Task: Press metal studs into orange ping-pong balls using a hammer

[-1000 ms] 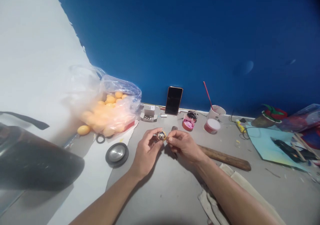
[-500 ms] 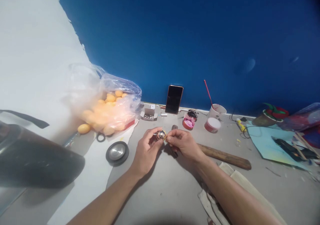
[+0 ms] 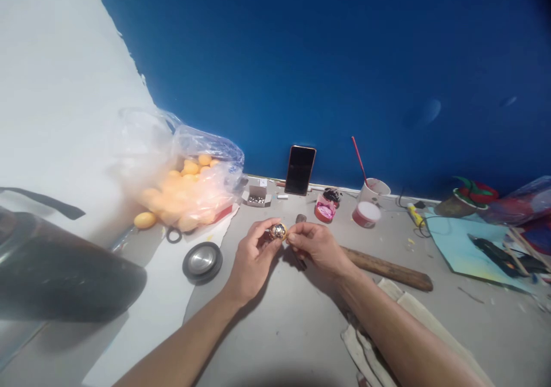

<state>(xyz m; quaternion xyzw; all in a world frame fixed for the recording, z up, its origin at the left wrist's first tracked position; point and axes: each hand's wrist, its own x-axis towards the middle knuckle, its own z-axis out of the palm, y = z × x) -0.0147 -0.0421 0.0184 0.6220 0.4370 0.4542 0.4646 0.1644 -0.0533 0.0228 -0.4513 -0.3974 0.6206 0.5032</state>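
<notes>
A small shiny gold ball (image 3: pixel 278 231) is pinched between the thumb and fingers of my left hand (image 3: pixel 252 258). Against the ball's right side, my right hand (image 3: pixel 316 246) has its thumb and forefinger pressed together; whatever they pinch is too small to make out. Below my right hand lies a hammer, its dark metal head (image 3: pixel 301 219) partly covered by the fingers and its wooden handle (image 3: pixel 390 269) reaching to the right. An open little box (image 3: pixel 257 196) of small shiny pieces stands beyond my left hand.
A phone (image 3: pixel 300 170) leans on the blue wall. Left are a bag of yellow balls (image 3: pixel 189 186), a round metal-centred disc (image 3: pixel 202 262) and a dark cylinder (image 3: pixel 69 269). Right are a pink tub (image 3: pixel 325 211), a white cup (image 3: pixel 373 190), a cloth (image 3: pixel 408 312) and a light-blue board (image 3: pixel 456 249).
</notes>
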